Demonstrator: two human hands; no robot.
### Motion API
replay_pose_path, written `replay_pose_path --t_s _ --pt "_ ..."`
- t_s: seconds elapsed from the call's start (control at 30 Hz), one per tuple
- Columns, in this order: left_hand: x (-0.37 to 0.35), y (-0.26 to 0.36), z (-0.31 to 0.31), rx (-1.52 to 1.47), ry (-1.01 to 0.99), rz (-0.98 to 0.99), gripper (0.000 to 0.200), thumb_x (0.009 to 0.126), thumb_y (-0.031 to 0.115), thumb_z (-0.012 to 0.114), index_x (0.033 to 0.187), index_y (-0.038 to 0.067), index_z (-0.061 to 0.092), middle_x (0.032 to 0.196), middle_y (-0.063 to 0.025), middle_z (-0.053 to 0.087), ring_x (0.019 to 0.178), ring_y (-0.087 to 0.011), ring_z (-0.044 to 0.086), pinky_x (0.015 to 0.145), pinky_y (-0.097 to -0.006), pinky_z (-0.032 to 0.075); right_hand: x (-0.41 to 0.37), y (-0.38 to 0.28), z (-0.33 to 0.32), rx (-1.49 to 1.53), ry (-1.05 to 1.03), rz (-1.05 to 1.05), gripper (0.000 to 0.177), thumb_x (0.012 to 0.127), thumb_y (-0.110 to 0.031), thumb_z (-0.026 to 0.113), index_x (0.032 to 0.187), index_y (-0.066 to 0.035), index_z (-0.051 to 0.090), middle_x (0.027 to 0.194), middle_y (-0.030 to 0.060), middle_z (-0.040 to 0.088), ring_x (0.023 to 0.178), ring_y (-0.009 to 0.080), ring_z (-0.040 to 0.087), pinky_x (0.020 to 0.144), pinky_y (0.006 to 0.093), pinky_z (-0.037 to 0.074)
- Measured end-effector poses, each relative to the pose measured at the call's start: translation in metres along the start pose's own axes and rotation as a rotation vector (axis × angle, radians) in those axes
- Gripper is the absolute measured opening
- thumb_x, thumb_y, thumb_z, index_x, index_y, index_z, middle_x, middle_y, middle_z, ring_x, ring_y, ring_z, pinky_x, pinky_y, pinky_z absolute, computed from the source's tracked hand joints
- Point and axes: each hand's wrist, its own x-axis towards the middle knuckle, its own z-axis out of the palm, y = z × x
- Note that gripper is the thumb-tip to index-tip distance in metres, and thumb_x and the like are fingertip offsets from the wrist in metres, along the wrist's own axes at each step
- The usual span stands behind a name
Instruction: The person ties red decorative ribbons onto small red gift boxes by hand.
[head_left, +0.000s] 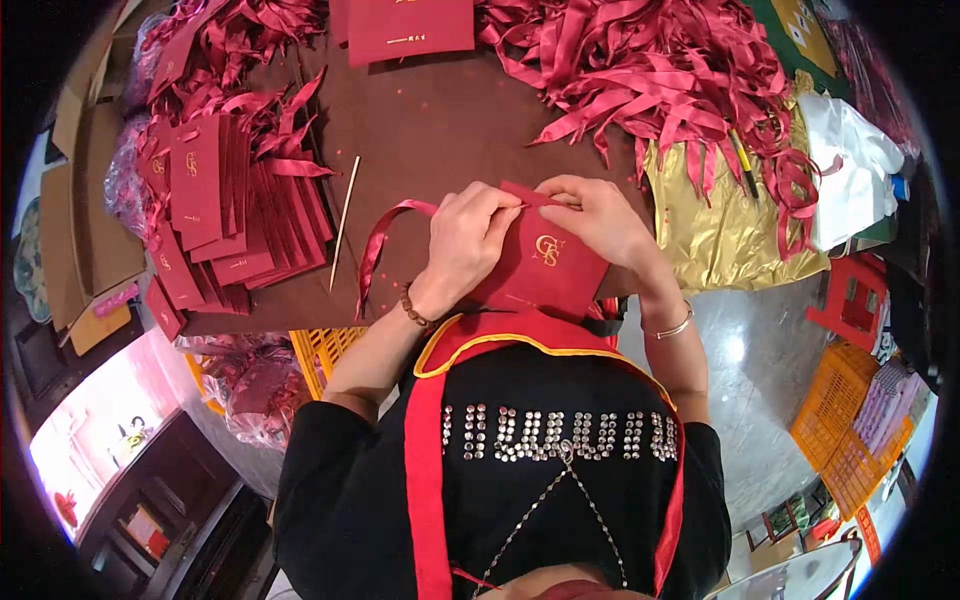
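A dark red paper bag point(550, 275) with gold lettering is held at the near table edge, in front of my chest. My left hand point(468, 238) is closed in a pinch at its upper left edge. From under that hand a red satin ribbon point(378, 245) trails left and down onto the table. My right hand point(603, 222) grips the bag's top edge from the right, with thumb and fingers closed. The fingertips of both hands nearly meet there, and the ribbon's end between them is hidden.
Stacked red bags point(200, 180) with ribbons lie at left, near a thin stick point(345, 222). A heap of red ribbons point(650, 70) lies at back right, beside gold wrapping point(710, 230) and a white plastic bag point(845, 170). Another red bag point(412, 30) is at the far side.
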Motion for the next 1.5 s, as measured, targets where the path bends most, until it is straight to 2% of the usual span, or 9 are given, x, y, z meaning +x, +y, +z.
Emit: replay_pose_path --t_s 0.4,0.47,0.67,0.8,1.07,1.33,1.37,1.43,1.5 --pt "0.0 0.006 -0.003 -0.033 -0.068 -0.081 0.006 0.079 0.005 0.065 0.085 0.002 0.064 0.077 -0.0114 0.06 0.067 -0.0252 0.059 0.059 -0.0329 0.044 -0.002 -0.005 -0.001 0.089 -0.042 0.019 0.031 0.082 -0.01 0.061 0.109 0.005 0.059 0.095 0.0095 0.066 0.089 0.0119 0.06 0.079 0.0258 0.047" --pt "0.002 0.01 -0.006 -0.102 -0.074 -0.116 0.005 0.078 0.005 0.063 0.081 0.003 0.061 0.074 -0.0127 0.059 0.065 -0.0303 0.059 0.057 -0.0372 0.046 -0.002 -0.004 -0.001 0.1 -0.045 0.017 0.031 0.082 -0.01 0.061 0.109 0.005 0.059 0.094 0.009 0.066 0.088 0.0114 0.059 0.078 0.0257 0.047" --pt "0.003 0.008 -0.006 -0.092 -0.066 -0.096 0.005 0.078 0.005 0.063 0.08 0.002 0.06 0.075 -0.0138 0.059 0.065 -0.0303 0.06 0.056 -0.0371 0.045 -0.001 -0.006 -0.001 0.088 -0.055 0.013 0.03 0.083 -0.012 0.06 0.108 0.005 0.059 0.091 0.0072 0.065 0.083 0.011 0.058 0.075 0.0261 0.047" --pt "0.005 0.008 -0.008 -0.068 -0.108 -0.119 0.005 0.078 0.005 0.062 0.08 0.002 0.059 0.075 -0.0143 0.059 0.067 -0.0314 0.06 0.058 -0.0388 0.046 0.0 -0.003 0.001 0.098 -0.075 0.001 0.033 0.083 -0.012 0.059 0.111 0.005 0.058 0.097 0.0085 0.065 0.09 0.0126 0.059 0.081 0.0269 0.047" --pt "0.013 0.01 -0.009 0.141 -0.187 0.095 0.004 0.076 0.005 0.055 0.076 0.0 0.054 0.073 -0.0165 0.056 0.068 -0.0351 0.056 0.062 -0.0436 0.045 0.0 -0.002 -0.002 0.149 -0.133 0.029 0.035 0.083 -0.012 0.058 0.115 0.003 0.058 0.106 0.0106 0.064 0.099 0.0162 0.059 0.088 0.0272 0.045" --pt "0.014 0.021 -0.006 0.433 -0.23 0.291 0.01 0.066 0.004 0.054 0.076 0.003 0.053 0.073 -0.0123 0.054 0.069 -0.0294 0.056 0.062 -0.0393 0.043 -0.003 -0.007 0.0 0.096 -0.117 0.004 0.032 0.084 -0.009 0.057 0.112 0.004 0.058 0.105 0.0116 0.064 0.097 0.0153 0.06 0.088 0.0277 0.045" --pt "0.014 0.02 -0.007 0.392 -0.217 0.279 0.009 0.069 0.005 0.055 0.078 0.003 0.053 0.073 -0.0128 0.055 0.068 -0.0297 0.056 0.062 -0.0392 0.043 -0.003 -0.007 0.0 0.095 -0.116 0.001 0.032 0.084 -0.009 0.057 0.112 0.004 0.058 0.105 0.0116 0.064 0.097 0.0153 0.06 0.088 0.0277 0.045" --pt "0.014 0.017 -0.01 0.352 -0.205 0.27 0.009 0.071 0.005 0.056 0.079 0.003 0.054 0.074 -0.0134 0.055 0.068 -0.0299 0.056 0.062 -0.0392 0.043 -0.002 -0.004 0.002 0.071 -0.035 -0.103 0.03 0.082 -0.016 0.058 0.108 -0.001 0.062 0.1 0.0173 0.066 0.095 0.0291 0.064 0.084 0.0359 0.049" --pt "0.015 0.014 -0.013 -0.046 -0.211 0.008 0.008 0.078 0.01 0.059 0.082 0.004 0.056 0.075 -0.0123 0.058 0.068 -0.0294 0.057 0.062 -0.0389 0.042 -0.003 -0.002 0.005 0.049 -0.02 -0.094 0.03 0.083 -0.016 0.057 0.109 -0.002 0.062 0.101 0.0166 0.066 0.096 0.0287 0.064 0.085 0.0359 0.048"
